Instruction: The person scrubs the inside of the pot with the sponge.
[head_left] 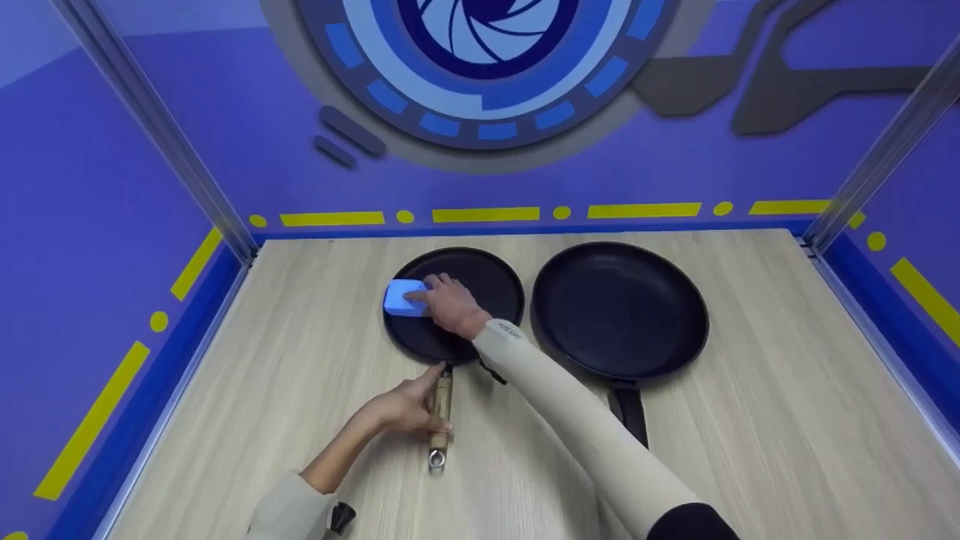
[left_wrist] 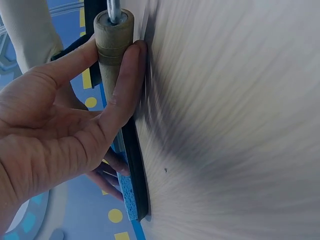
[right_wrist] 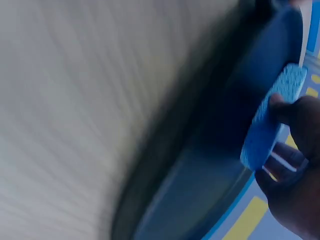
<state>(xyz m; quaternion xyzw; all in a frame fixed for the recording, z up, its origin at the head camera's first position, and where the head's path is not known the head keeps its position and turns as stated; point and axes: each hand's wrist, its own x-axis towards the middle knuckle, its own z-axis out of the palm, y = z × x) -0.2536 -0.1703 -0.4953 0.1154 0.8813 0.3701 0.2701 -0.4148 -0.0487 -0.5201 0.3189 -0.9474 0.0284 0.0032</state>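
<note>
A flat black pan (head_left: pixel 480 274) lies on the wooden table, its wooden handle (head_left: pixel 442 397) pointing toward me. My left hand (head_left: pixel 405 405) grips that handle, thumb and fingers on either side, as the left wrist view shows near the handle's metal-ringed end. Over the pan's left part, my right hand (head_left: pixel 454 304) holds a blue sponge (head_left: pixel 401 298) against the cooking surface. In the right wrist view the thumb lies on one side of the sponge (right_wrist: pixel 272 120) and fingers on the other.
To the right stands a larger, deeper black frying pan (head_left: pixel 619 307), its black handle (head_left: pixel 630 412) partly behind my right forearm. Blue printed walls (head_left: pixel 487 184) with metal corner posts (head_left: pixel 172 142) enclose the table (head_left: pixel 315 300) at the back and sides.
</note>
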